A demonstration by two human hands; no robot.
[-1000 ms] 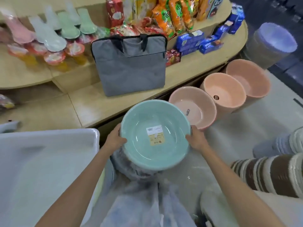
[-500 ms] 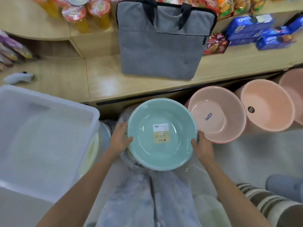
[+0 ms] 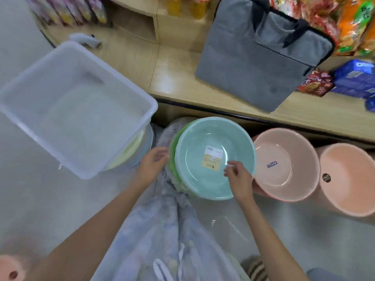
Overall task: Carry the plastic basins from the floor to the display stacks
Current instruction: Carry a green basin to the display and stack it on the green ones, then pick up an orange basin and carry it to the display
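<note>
A person looks down at a mint-green plastic basin (image 3: pixel 215 157) sitting on top of a stack of green basins (image 3: pixel 174 159) that is partly wrapped in a clear plastic bag (image 3: pixel 162 230), on the floor at the foot of a wooden display shelf (image 3: pixel 182 78). The left hand (image 3: pixel 151 165) rests against the stack's left edge over the plastic, its grip loose and curled, apparently steadying the stack without carrying it. The right hand (image 3: pixel 239 178) reaches inside the basin with thumb and forefinger pinched narrow beside the price sticker (image 3: pixel 213 158); whether it has hold of the sticker cannot be told. Just to the right stand two stacks of pink basins (image 3: pixel 284 165) and (image 3: pixel 349 179), side by side. To the left a clear storage bin (image 3: pixel 77 110) rests on other pale basins. The mint basin looks set in place, so this carry seems nearly finished; basins left elsewhere on the floor are not visible. The sticker's white and yellow print is too small to read. A dark label in the nearer pink basin may read "Keyu". A gray zip bag (image 3: pixel 259 57) and snack packets sit on the shelf.
</note>
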